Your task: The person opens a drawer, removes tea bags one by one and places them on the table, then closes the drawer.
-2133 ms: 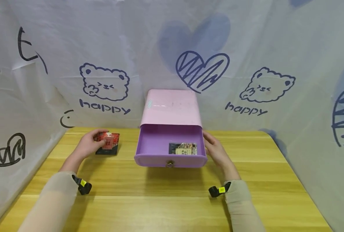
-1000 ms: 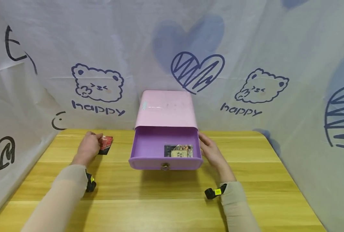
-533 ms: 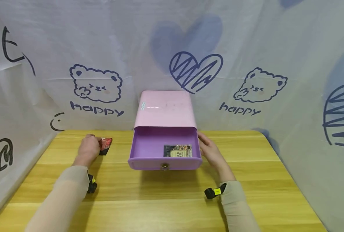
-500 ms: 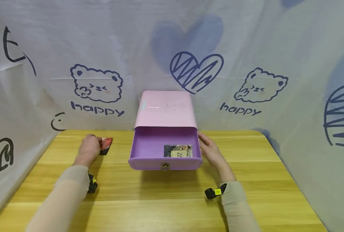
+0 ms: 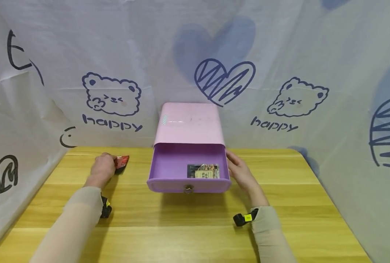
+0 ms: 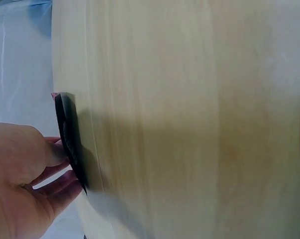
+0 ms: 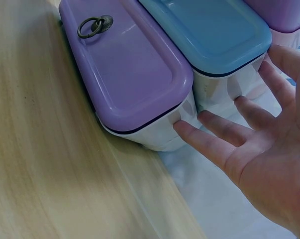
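My left hand (image 5: pixel 102 170) pinches a small red and black packet (image 5: pixel 121 163) by its left side, at the back left of the table. In the left wrist view the packet (image 6: pixel 68 134) appears nearly edge-on between thumb and fingers; whether it touches the table I cannot tell. A pink drawer cabinet (image 5: pixel 191 124) stands at the back with its purple top drawer (image 5: pixel 168 185) pulled out. Inside that drawer lies a dark packet with a pale label (image 5: pixel 204 171). Fingers spread and fairly straight, my right hand (image 7: pixel 274 149) touches the cabinet's white side.
Beneath the pulled-out drawer, the cabinet has a blue drawer (image 7: pixel 219 35) and a purple drawer (image 7: pixel 135 74) with a ring pull (image 7: pixel 94 27), both pushed in. A white printed curtain (image 5: pixel 168 54) hangs behind the yellow wooden table (image 5: pixel 148 233).
My left hand has turned over and gone from lying across the flat packet to pinching its side; the packet now tilts. My right hand stays at the cabinet. The head view shifted slightly.
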{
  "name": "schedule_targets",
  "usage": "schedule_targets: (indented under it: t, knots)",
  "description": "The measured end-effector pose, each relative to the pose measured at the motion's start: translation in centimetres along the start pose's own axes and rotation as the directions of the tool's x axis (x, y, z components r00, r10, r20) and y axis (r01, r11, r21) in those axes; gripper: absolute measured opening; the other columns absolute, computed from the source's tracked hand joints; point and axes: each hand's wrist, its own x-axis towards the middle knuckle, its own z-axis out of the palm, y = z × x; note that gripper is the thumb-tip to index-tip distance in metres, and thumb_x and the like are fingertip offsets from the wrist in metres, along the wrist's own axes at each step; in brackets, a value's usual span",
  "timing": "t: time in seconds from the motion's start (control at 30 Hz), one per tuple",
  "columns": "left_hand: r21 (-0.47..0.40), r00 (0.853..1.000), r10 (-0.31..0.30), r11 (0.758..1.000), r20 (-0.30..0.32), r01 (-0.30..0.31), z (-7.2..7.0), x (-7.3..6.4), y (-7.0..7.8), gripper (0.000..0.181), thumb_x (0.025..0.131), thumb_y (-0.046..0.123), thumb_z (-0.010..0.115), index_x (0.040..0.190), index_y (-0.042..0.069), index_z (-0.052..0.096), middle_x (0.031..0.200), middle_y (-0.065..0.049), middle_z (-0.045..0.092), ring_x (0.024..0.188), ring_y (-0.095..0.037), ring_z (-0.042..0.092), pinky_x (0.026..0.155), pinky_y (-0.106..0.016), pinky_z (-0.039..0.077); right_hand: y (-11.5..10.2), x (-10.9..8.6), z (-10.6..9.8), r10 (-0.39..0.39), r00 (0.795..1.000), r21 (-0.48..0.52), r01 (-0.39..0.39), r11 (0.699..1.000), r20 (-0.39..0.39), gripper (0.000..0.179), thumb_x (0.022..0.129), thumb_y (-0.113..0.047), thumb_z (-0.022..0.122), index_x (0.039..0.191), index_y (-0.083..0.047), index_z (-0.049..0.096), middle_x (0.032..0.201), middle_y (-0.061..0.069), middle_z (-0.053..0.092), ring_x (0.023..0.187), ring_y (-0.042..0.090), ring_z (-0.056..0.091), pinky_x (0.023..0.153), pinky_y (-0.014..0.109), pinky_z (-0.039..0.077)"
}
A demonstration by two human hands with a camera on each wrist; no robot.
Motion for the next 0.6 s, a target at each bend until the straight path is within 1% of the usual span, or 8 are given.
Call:
schedule_targets:
  t: [0.2, 0.3, 0.47, 0.6]
  knots:
    - [-0.034, 0.999, 0.019, 0.999, -0.030, -0.020, -0.1, 0.0, 0.3, 0.039, 0.102, -0.003, 0.048, 0.139, -0.012, 0.057, 0.134, -0.037, 0.050, 0.124, -0.054, 0.050, 0.108, -0.064, 0.044, -0.2, 0.2, -0.1, -0.005, 1.000, -0.005, 0.005, 1.000, -0.002, 0.057, 0.110, -0.022, 0.051, 0.161, -0.002, 0.034, 0.167, 0.018, 0.031, 0.150, 0.035, 0.036, 0.116, 0.052, 0.041]
    - [-0.061, 0.999, 0.029, 0.998, -0.039, -0.031, -0.1, 0.0, 0.2, 0.039, 0.100, -0.005, 0.050, 0.137, -0.013, 0.057, 0.135, -0.036, 0.049, 0.125, -0.054, 0.049, 0.108, -0.064, 0.043, -0.2, 0.2, -0.1, -0.010, 1.000, -0.014, 0.010, 1.000, -0.004, 0.057, 0.110, -0.021, 0.051, 0.161, -0.001, 0.033, 0.167, 0.019, 0.030, 0.150, 0.037, 0.035, 0.116, 0.051, 0.041]
    - [-0.079, 0.998, 0.040, 0.996, -0.054, -0.044, 0.1, 0.1, -0.6, 0.038, 0.097, -0.007, 0.053, 0.135, -0.013, 0.058, 0.136, -0.037, 0.048, 0.125, -0.055, 0.049, 0.108, -0.064, 0.043, -0.2, 0.1, 0.0, -0.013, 1.000, -0.012, 0.013, 1.000, 0.005, 0.057, 0.110, -0.018, 0.050, 0.160, 0.000, 0.033, 0.167, 0.020, 0.030, 0.150, 0.037, 0.035, 0.115, 0.050, 0.042]
    - [-0.114, 0.996, 0.045, 0.992, -0.074, -0.054, 0.3, 0.1, -1.3, 0.046, 0.095, -0.008, 0.047, 0.140, -0.016, 0.052, 0.141, -0.040, 0.042, 0.129, -0.057, 0.045, 0.110, -0.065, 0.040, -0.1, 0.0, 0.1, -0.014, 1.000, -0.002, 0.014, 1.000, -0.002, 0.056, 0.109, -0.019, 0.051, 0.160, -0.001, 0.035, 0.167, 0.018, 0.031, 0.150, 0.035, 0.036, 0.115, 0.050, 0.042]
